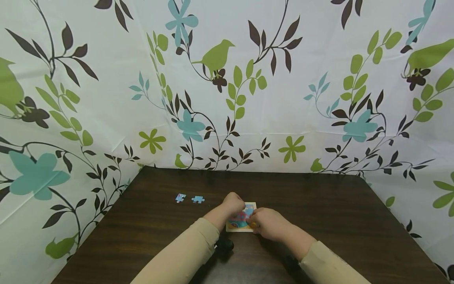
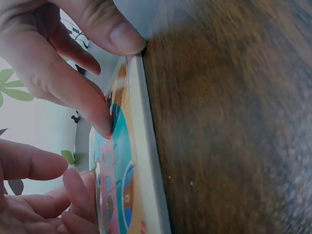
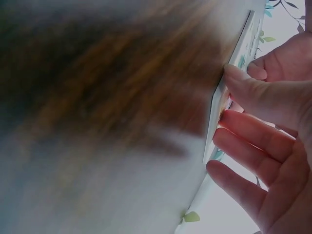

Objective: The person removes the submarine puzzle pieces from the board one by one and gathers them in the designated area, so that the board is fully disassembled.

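Observation:
A small tray jigsaw puzzle [image 1: 241, 225] with a pale frame lies on the dark wooden table, showing teal, pink and orange parts. My right hand [image 1: 269, 223] holds it at the near right corner. In the left wrist view, that hand's thumb [image 2: 126, 38] presses the near edge and a finger touches the picture; in the right wrist view, other fingers [image 3: 251, 155] lie along the side. My left hand [image 1: 234, 203] is bent over the far left part. Its curled fingers [image 2: 78, 195] are beside the frame; whether they pinch a piece is hidden.
Two loose blue jigsaw pieces, one [image 1: 180, 198] left of the other [image 1: 198, 199], lie to the puzzle's left. A small black object [image 1: 225, 243] is partly hidden by the left sleeve [image 1: 184, 248]. A patterned curtain [image 1: 269, 122] stands behind the table [image 1: 319, 205].

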`<state>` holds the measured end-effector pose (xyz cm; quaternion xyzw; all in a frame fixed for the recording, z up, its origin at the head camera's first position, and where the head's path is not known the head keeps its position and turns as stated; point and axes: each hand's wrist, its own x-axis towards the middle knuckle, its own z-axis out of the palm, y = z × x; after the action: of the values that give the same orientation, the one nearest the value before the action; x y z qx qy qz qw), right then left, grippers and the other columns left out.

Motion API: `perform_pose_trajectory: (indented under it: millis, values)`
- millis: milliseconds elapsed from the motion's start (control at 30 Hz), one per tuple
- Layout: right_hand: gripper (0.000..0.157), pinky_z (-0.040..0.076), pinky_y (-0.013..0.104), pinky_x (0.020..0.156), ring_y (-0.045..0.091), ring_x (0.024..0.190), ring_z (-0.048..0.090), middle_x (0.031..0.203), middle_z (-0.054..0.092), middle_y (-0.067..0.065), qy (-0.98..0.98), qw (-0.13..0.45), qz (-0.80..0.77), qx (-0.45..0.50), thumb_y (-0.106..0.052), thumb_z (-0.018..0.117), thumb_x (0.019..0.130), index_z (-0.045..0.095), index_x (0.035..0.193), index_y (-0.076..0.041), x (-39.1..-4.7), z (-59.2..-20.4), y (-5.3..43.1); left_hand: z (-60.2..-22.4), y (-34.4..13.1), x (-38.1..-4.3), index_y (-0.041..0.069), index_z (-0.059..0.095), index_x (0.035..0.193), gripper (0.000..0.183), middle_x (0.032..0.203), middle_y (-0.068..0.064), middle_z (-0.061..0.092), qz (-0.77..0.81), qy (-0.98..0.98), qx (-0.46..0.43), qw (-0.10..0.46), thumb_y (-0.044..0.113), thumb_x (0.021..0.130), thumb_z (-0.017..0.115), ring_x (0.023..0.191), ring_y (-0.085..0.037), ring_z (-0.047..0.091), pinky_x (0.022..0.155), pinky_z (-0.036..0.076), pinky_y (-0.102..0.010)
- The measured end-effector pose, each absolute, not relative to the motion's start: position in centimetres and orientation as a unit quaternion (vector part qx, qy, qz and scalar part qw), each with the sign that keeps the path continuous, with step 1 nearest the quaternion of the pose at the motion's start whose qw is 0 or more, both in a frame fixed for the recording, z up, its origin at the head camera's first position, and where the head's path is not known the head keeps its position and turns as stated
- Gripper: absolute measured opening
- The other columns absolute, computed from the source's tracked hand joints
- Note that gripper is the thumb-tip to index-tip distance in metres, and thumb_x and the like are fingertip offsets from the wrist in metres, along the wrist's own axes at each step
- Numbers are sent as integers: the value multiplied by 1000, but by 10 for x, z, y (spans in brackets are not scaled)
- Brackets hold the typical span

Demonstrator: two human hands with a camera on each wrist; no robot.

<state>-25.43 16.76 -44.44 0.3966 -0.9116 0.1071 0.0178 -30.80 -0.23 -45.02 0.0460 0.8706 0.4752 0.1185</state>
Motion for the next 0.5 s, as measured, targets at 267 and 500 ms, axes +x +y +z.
perform_pose_trajectory:
  millis: [267,500]
  values:
    - [20,52,33,79,13,90,63,95,65,-3,-913,7,110,392,-9,83,77,76,96,-12,-255,-444,168,-453,-3,-309,7,50,60,28,60,-1,47,528,835,8,151,-3,84,55,48,-11,41,44,36,-24]
    - [20,53,33,79,12,90,63,95,66,-4,-916,1,108,386,-9,82,78,76,97,-11,-256,-443,167,-453,-3,-309,-2,65,80,10,73,-5,56,541,828,-2,150,-1,85,57,62,-16,52,53,46,-29]
